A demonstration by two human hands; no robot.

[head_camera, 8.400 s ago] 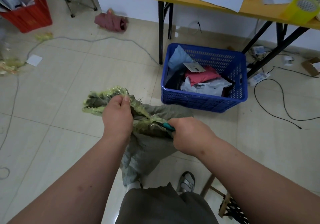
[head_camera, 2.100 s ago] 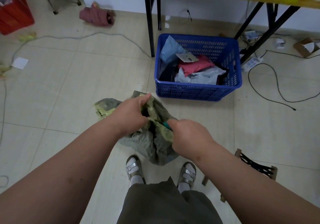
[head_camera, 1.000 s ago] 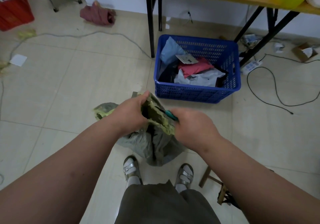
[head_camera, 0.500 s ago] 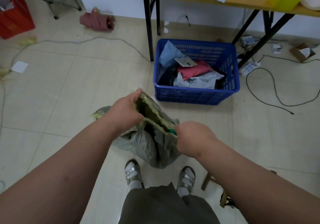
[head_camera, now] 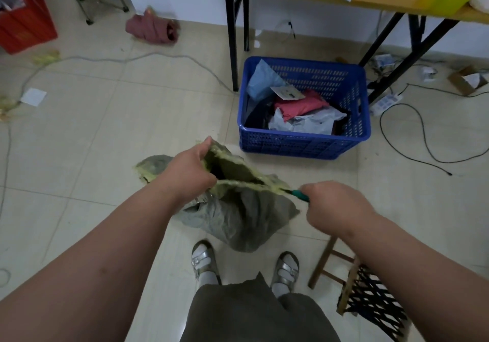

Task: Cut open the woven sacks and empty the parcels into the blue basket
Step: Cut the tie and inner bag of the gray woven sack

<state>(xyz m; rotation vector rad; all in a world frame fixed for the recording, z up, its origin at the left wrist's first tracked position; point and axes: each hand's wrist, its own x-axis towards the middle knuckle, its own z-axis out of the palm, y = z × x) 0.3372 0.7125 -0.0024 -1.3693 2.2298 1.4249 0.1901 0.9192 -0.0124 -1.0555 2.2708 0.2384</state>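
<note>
Your left hand (head_camera: 191,173) grips the near rim of the woven sack (head_camera: 238,217), fingers curled over the frayed yellow-green edge and holding the mouth agape. Your right hand (head_camera: 334,206) is closed round a teal-handled cutter (head_camera: 300,195), whose tip meets the rim at the sack's right-hand corner; the blade itself is too small to make out. The sack's grey body hangs below both grips, just above your two silver sandals.

Beyond the left grip, past the open mouth, stands one blue basket (head_camera: 304,144) on the tiled floor, apart from the sack, holding several parcels (head_camera: 304,111): one pale blue, one pink, some white, some dark. A black table leg (head_camera: 232,47) rises just beside the basket's far left corner. Right of your cutting hand and below it sits one wooden stool (head_camera: 367,288) with dark webbing. Far left of the grip are one red crate (head_camera: 25,24), a maroon cloth bundle (head_camera: 153,28) and a grey cable (head_camera: 113,59).

Half a second ago the cutter sat nearer the middle of the rim; it has travelled right, and the mouth now gapes wider.
</note>
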